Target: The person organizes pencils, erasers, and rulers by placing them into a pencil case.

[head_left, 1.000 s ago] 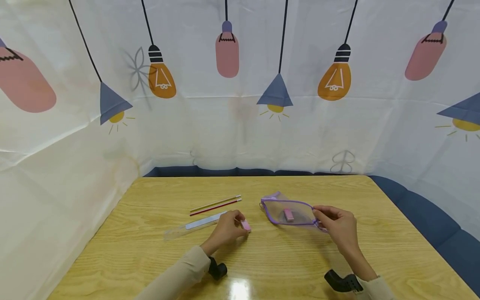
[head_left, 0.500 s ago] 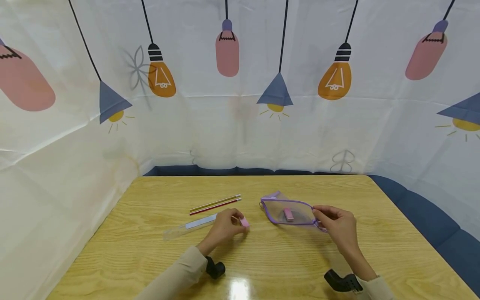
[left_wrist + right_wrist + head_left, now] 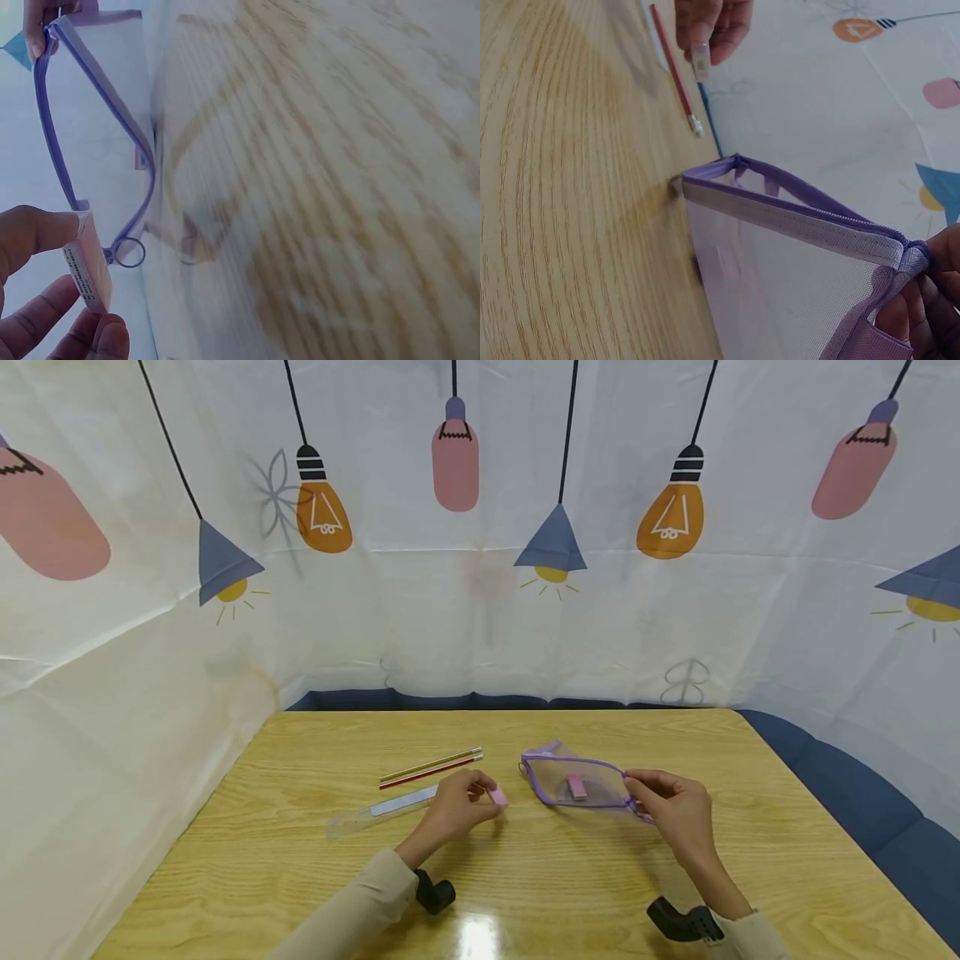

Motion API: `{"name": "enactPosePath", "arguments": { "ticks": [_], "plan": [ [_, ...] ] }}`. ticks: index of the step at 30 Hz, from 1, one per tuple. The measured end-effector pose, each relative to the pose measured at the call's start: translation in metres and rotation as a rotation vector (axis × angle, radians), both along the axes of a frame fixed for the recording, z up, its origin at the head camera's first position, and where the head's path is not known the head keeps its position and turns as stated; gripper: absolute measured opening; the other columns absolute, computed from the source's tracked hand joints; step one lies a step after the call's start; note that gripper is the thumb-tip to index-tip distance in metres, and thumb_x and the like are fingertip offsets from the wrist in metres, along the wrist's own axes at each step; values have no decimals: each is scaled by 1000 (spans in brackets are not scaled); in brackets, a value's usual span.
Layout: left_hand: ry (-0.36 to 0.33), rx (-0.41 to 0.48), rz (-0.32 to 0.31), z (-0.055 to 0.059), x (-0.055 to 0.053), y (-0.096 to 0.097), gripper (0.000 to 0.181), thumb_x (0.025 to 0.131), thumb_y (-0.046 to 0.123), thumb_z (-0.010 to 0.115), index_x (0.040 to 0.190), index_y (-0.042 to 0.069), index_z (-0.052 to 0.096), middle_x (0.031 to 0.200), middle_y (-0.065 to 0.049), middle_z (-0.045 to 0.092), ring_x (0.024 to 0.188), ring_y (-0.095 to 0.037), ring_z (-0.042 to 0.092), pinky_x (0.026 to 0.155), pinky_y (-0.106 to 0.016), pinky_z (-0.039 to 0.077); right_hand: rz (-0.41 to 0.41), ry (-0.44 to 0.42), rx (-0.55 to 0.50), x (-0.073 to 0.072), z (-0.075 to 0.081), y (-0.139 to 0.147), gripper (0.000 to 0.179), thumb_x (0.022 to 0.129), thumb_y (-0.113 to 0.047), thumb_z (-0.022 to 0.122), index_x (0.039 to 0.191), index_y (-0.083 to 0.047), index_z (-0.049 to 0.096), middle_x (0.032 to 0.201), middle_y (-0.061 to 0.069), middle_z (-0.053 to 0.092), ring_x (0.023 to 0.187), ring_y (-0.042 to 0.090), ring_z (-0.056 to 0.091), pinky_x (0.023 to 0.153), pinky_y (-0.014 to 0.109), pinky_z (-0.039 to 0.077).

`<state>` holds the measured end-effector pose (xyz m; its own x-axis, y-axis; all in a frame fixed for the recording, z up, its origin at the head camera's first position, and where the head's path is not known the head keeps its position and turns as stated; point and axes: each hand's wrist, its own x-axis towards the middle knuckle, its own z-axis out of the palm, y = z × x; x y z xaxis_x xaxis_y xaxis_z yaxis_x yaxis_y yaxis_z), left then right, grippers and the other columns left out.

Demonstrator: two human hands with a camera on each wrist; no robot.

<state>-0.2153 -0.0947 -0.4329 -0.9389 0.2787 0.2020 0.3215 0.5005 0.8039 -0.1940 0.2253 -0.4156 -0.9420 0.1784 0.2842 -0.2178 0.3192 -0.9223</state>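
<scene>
Between thumb and fingertips my left hand [image 3: 455, 806] pinches a pink eraser [image 3: 91, 262] with a printed paper label, held above the table just left of the pouch. My right hand [image 3: 677, 814] grips one end of a purple-edged mesh zip pouch [image 3: 795, 262], whose zipper side gapes open. Inside the pouch another pink eraser [image 3: 576, 787] shows through the mesh. A small metal ring [image 3: 130, 253] hangs at the pouch's far corner, close to the held eraser in the left wrist view.
Behind my left hand lie a gold pencil [image 3: 427, 765] and a red pencil [image 3: 673, 69], side by side. A clear ruler [image 3: 352, 823] with a pale strip lies partly behind that hand. A printed cloth [image 3: 480, 627] hangs beyond the wooden table [image 3: 300, 893].
My left hand has shifted slightly right and upward toward the pouch with the eraser in its fingers. My right hand and the pouch look nearly still.
</scene>
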Motion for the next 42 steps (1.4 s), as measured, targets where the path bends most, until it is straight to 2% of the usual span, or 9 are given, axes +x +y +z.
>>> {"name": "enactPosePath", "arguments": {
  "ticks": [11,22,28,36,42],
  "plan": [
    [14,89,1,8,-1,10,23,81,16,78,99,6,68,100,-3,64,102,-31,61,86,-36,51,5,10,1,1,1,-1,25,87,-15,75,104,3,73,90,13,71,67,13,67,60,27,55],
    [54,92,8,16,-6,24,20,82,17,78,97,7,70,101,-4,61,99,-28,60,86,-33,51,11,14,-1,3,3,-2,26,87,-17,74,104,3,73,91,15,71,68,13,67,60,27,55],
    [90,108,8,20,-9,31,18,82,13,77,97,6,70,99,-5,62,97,-31,60,86,-35,52,15,-2,6,1,2,-1,26,88,-15,73,104,5,72,91,14,71,67,12,67,60,26,55],
    [101,132,-6,14,-16,40,21,81,11,79,99,4,71,102,-7,62,99,-31,60,86,-34,51,16,4,-1,2,2,-1,27,88,-17,74,105,3,73,93,17,70,68,13,67,60,27,55],
    [90,156,-9,11,-22,48,21,81,8,78,100,3,70,104,-9,62,101,-32,60,88,-39,50,11,15,9,2,2,-2,28,88,-21,74,103,2,73,89,11,71,67,15,68,60,28,55]
  ]
}}
